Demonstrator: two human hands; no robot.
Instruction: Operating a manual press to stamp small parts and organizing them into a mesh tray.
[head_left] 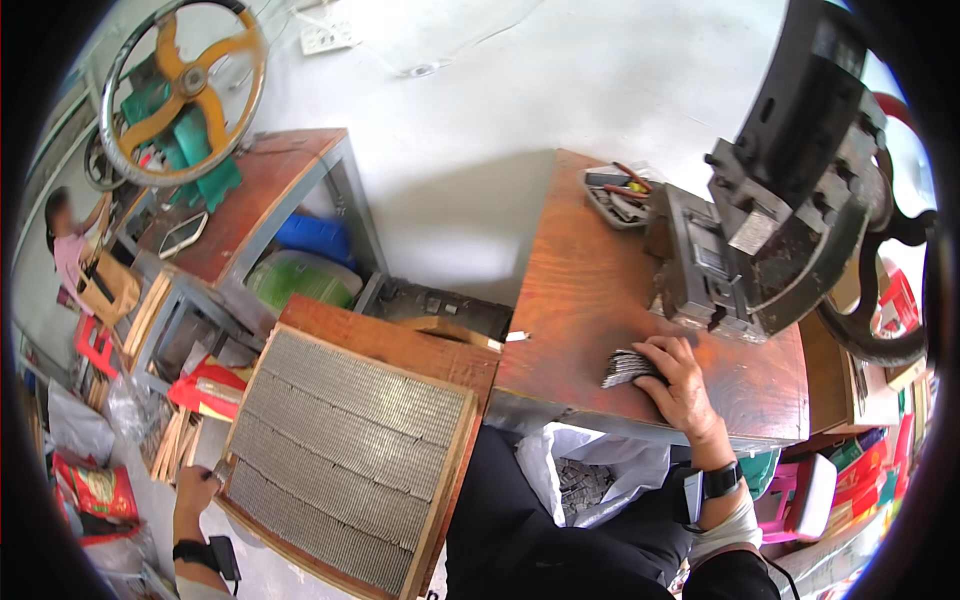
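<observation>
My right hand (682, 388) rests on the wooden bench top, with thumb and fingers closed around a small stack of thin grey metal pieces (628, 368). At the left edge of a wood-framed tray (465, 420), my left hand (196, 488) has its fingers pinched on a few small grey metal pieces (223, 468) by the tray's corner. Rows of small metal pieces (345, 440) fill the tray in several bands. A hand press (735, 265) with a black ram stands on the bench beyond my right hand, and its die sits apart from my fingers.
A plastic tray of tools (617, 195) lies behind the press on the bench (570, 290). Below the bench edge hangs a white bag (540, 470) holding metal scraps. Another bench (290, 160) at the left carries a yellow-spoked handwheel (192, 80) and a phone (183, 235). A person (72, 250) works at far left.
</observation>
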